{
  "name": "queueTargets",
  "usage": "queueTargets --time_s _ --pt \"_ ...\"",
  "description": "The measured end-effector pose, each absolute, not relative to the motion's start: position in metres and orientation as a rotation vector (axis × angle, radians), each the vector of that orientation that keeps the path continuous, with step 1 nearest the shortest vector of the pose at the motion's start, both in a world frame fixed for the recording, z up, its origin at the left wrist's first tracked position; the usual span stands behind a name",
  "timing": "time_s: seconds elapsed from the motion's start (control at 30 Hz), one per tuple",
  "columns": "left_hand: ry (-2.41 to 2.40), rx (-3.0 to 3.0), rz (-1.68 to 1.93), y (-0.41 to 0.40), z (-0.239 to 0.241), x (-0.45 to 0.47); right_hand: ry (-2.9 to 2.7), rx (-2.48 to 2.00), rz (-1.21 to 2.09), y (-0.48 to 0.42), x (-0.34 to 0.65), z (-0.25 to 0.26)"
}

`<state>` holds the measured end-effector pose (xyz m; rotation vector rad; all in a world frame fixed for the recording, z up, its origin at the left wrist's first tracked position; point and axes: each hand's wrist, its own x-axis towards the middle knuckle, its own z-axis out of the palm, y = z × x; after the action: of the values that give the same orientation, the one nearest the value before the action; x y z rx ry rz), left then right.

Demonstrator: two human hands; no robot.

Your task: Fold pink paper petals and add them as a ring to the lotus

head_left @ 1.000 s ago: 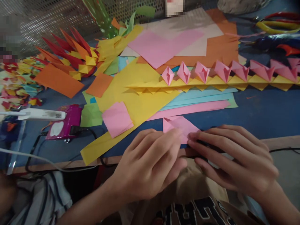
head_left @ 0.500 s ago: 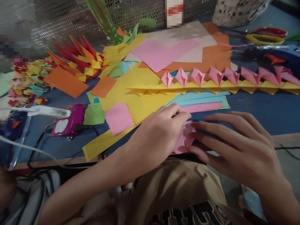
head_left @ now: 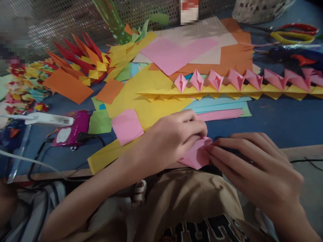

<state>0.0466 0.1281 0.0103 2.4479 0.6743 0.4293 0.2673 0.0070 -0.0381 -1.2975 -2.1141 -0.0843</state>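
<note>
A partly folded piece of pink paper [head_left: 198,154] lies between my hands at the table's near edge. My left hand [head_left: 176,137] is closed on its upper left side, fingers curled over it. The fingertips of my right hand [head_left: 254,164] pinch its right corner. Beyond them runs a zigzag-edged yellow paper strip [head_left: 161,96] with several folded pink paper pieces [head_left: 198,80] standing along it. Left of my left hand sits a stack of pink paper squares [head_left: 127,127]. Blue and pink paper strips [head_left: 219,115] lie just past my fingers.
A purple box with cables [head_left: 72,129] sits at left, near red and orange folded paper points [head_left: 83,57]. Scissors [head_left: 292,35] and a dark blue tool [head_left: 290,53] lie at back right. A green bottle [head_left: 111,23] stands behind. Striped cloth [head_left: 37,208] shows at lower left.
My right hand's fingers have come together onto the pink paper's corner and moved slightly lower. The paper now shows a broader flat face. The left hand has shifted little.
</note>
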Motion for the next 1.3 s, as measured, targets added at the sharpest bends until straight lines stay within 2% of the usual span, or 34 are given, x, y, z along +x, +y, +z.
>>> queueTargets --time_s 0.23,0.37,0.47,1.13,1.3 --pt "0.478 2.826 0.218 0.127 0.018 0.034 -2.060 -1.291 -0.085 0.001 0.267 -0.047" --pt "0.445 2.931 0.152 0.128 0.022 0.035 -2.046 -1.321 0.114 0.000 0.270 -0.048" --pt "0.411 2.917 0.120 0.130 0.022 0.035 -2.062 -1.318 0.179 -0.002 0.272 -0.050" --pt "0.344 2.731 0.080 0.143 0.027 0.023 -2.078 -1.408 -0.025 0.007 0.261 -0.033" --pt "0.427 2.602 0.180 0.132 0.019 0.014 -2.020 -1.379 0.016 0.011 0.257 -0.029"
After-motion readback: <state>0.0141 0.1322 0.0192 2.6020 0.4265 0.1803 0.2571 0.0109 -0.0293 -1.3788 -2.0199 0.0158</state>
